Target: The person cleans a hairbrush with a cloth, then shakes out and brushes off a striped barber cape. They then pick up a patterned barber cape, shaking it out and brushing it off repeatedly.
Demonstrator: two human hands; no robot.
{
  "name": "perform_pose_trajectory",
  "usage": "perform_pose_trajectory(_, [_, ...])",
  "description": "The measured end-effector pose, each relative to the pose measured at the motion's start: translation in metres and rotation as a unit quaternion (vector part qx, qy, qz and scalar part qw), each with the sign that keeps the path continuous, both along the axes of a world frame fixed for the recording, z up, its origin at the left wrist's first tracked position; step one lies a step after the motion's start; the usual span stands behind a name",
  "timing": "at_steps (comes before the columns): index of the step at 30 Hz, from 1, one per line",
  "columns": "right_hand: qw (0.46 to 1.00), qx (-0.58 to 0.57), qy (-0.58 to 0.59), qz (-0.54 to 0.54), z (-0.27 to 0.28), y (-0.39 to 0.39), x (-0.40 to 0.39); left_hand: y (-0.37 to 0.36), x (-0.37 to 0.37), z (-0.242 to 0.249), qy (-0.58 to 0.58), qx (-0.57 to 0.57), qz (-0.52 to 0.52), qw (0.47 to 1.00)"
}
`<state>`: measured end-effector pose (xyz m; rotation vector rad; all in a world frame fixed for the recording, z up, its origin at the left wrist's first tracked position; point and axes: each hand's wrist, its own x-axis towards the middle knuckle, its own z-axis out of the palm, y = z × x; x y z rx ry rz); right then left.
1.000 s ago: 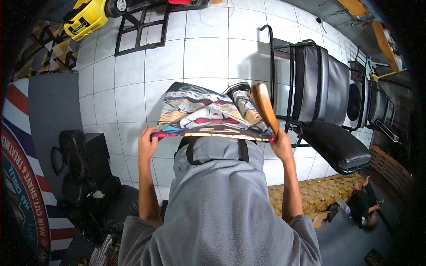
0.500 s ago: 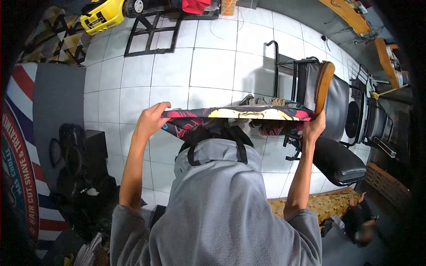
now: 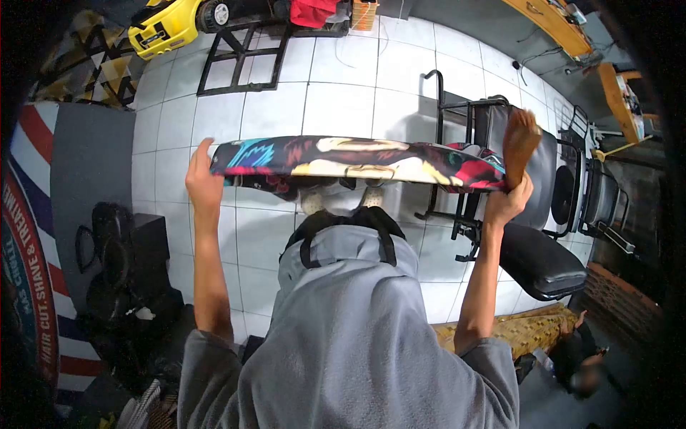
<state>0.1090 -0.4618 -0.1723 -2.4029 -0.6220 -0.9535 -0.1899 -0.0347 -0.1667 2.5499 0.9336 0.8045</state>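
A printed cloth (image 3: 364,159), black with cream, red and blue patterns, is stretched level in front of me like a barber's cape. It hangs in a folded band between my two hands. My left hand (image 3: 205,184) is closed on its left end. At the right end, my right hand (image 3: 509,204) grips the cloth together with a wooden brush (image 3: 522,139). The brush stands up from that fist with its brown bristles at the top, slightly blurred. Below the cloth, the tips of my light shoes show on the floor.
A black barber chair (image 3: 529,164) and its padded rest (image 3: 547,261) stand close on my right. Ahead lie a black metal frame (image 3: 243,61) and a yellow toy car (image 3: 164,28). Black equipment (image 3: 118,264) is at left. A person (image 3: 582,354) lies at lower right.
My left hand has moved outward to the left, drawing the cloth wider and flatter, with more of its print showing. The brush has turned, and its bristles now show.
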Motion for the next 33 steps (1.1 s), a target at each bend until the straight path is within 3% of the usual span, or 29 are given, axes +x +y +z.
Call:
perform_pose_trajectory(1, [0.999, 0.026, 0.007, 0.019, -0.013, -0.008, -0.002, 0.000, -0.015, -0.009, 0.048, -0.009, 0.040, 0.998])
perform_pose_trajectory(3, [0.980, -0.009, 0.195, 0.027, -0.050, -0.032, -0.026, -0.016, -0.042, -0.046, 0.125, -0.092, 0.070, 0.985])
perform_pose_trajectory(4, [0.978, -0.061, 0.182, 0.086, -0.082, -0.047, -0.034, -0.030, -0.063, -0.075, 0.085, -0.120, 0.010, 0.989])
perform_pose_trajectory(5, [0.940, -0.174, 0.288, 0.055, -0.108, -0.061, -0.056, -0.042, -0.090, -0.117, 0.213, -0.179, 0.010, 0.960])
perform_pose_trajectory(6, [0.820, -0.350, 0.453, 0.013, -0.141, -0.079, -0.075, -0.048, -0.140, -0.193, 0.266, -0.224, -0.079, 0.934])
perform_pose_trajectory(7, [0.790, -0.321, 0.513, 0.098, -0.185, -0.112, -0.095, -0.068, -0.167, -0.219, 0.356, -0.278, -0.175, 0.875])
perform_pose_trajectory(8, [0.774, -0.332, 0.513, 0.168, -0.213, -0.135, -0.117, -0.081, -0.182, -0.229, 0.420, -0.360, -0.188, 0.812])
perform_pose_trajectory(9, [0.692, -0.403, 0.578, 0.158, -0.181, -0.121, -0.127, -0.094, -0.196, -0.239, 0.488, -0.433, -0.195, 0.732])
perform_pose_trajectory(10, [0.681, -0.344, 0.635, 0.116, -0.167, -0.115, -0.138, -0.107, -0.211, -0.248, 0.552, -0.487, -0.198, 0.647])
perform_pose_trajectory(11, [0.708, -0.285, 0.639, 0.098, -0.168, -0.117, -0.144, -0.110, -0.191, -0.215, 0.542, -0.461, -0.167, 0.683])
perform_pose_trajectory(13, [0.761, -0.144, 0.629, 0.063, -0.157, -0.113, -0.155, -0.111, -0.205, -0.212, 0.428, -0.487, -0.111, 0.753])
perform_pose_trajectory(14, [0.791, -0.060, 0.607, 0.049, -0.142, -0.101, -0.150, -0.113, -0.165, -0.140, 0.265, -0.542, -0.049, 0.796])
perform_pose_trajectory(16, [0.812, -0.097, 0.576, 0.005, -0.137, -0.110, -0.135, -0.094, -0.179, -0.149, 0.204, -0.436, -0.055, 0.875])
perform_pose_trajectory(18, [0.835, -0.038, 0.545, 0.063, -0.115, -0.106, -0.117, -0.065, -0.182, -0.128, 0.205, -0.403, -0.069, 0.889])
perform_pose_trajectory(20, [0.859, -0.050, 0.488, 0.148, -0.108, -0.107, -0.094, -0.043, -0.156, -0.087, 0.290, -0.303, -0.074, 0.905])
perform_pose_trajectory(22, [0.905, -0.139, 0.364, 0.174, -0.078, -0.084, -0.077, -0.029, -0.136, -0.075, 0.183, -0.143, -0.094, 0.968])
perform_pose_trajectory(25, [0.936, -0.093, 0.313, 0.133, -0.053, -0.053, -0.066, -0.014, -0.110, -0.063, 0.120, -0.063, 0.020, 0.991])
perform_pose_trajectory(27, [0.960, -0.044, 0.259, 0.101, -0.050, -0.043, -0.059, -0.005, -0.101, -0.068, 0.075, -0.076, 0.075, 0.991])
perform_pose_trajectory(28, [0.953, -0.051, 0.294, 0.047, -0.052, -0.045, -0.055, 0.000, -0.099, -0.071, 0.053, -0.082, 0.103, 0.990])
perform_pose_trajectory(32, [0.955, 0.011, 0.298, -0.012, -0.065, -0.054, -0.047, 0.001, -0.088, -0.066, 0.003, -0.207, 0.082, 0.975])
perform_pose_trajectory(33, [0.949, 0.033, 0.312, -0.038, -0.069, -0.057, -0.048, 0.002, -0.089, -0.069, 0.001, -0.192, 0.068, 0.979])
